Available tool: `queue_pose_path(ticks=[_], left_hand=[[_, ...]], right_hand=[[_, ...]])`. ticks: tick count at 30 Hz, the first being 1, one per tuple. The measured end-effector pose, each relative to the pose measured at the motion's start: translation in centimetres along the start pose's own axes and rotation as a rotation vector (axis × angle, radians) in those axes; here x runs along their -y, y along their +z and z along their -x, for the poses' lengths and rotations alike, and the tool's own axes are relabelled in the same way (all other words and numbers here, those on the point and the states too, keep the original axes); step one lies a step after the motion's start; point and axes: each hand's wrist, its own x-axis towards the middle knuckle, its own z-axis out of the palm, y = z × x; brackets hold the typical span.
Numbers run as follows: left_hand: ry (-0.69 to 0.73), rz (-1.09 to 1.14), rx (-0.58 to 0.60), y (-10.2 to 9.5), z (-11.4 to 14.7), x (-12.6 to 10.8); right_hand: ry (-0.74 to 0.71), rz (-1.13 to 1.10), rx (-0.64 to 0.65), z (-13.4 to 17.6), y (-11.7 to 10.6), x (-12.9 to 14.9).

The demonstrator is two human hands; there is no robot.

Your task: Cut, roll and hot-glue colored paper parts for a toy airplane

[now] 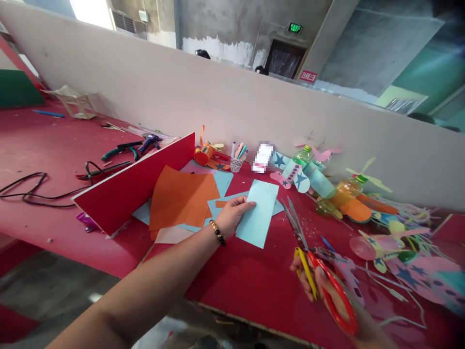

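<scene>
Between thumb and fingers, my left hand grips a light blue paper rectangle by its left edge, over the red table. My right hand is wrapped round the handles of a pair of scissors, one handle red and one yellow. The scissor blades are slightly apart and point away from me, just right of the paper, not touching it. Beneath and left of my left hand lie an orange sheet and several blue and pink sheets.
A red divider board stands on the left, with pliers and a black cable beyond it. A pen cup stands at the back. Paper-and-bottle planes, a pink glue gun and a white cord crowd the right.
</scene>
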Motion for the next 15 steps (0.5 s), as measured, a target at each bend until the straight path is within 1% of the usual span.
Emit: queue_pose_path(ticks=[2, 5, 10, 15], left_hand=[[0.009, 0.006, -0.005, 0.0, 0.0, -0.1], [0.022, -0.001, -0.009, 0.0, 0.0, -0.1], [0.031, -0.026, -0.012, 0.1, 0.1, -0.2], [0.027, -0.020, -0.007, 0.3, 0.2, -0.1]], right_hand=[[0.013, -0.019, 0.077, -0.4, 0.6, 0.2], [0.002, -0.052, 0.129, -1.0, 1.4, 0.2], [0.040, -0.055, 0.138, -1.4, 2.3, 0.1], [0.069, -0.086, 0.152, -1.6, 2.3, -0.4]])
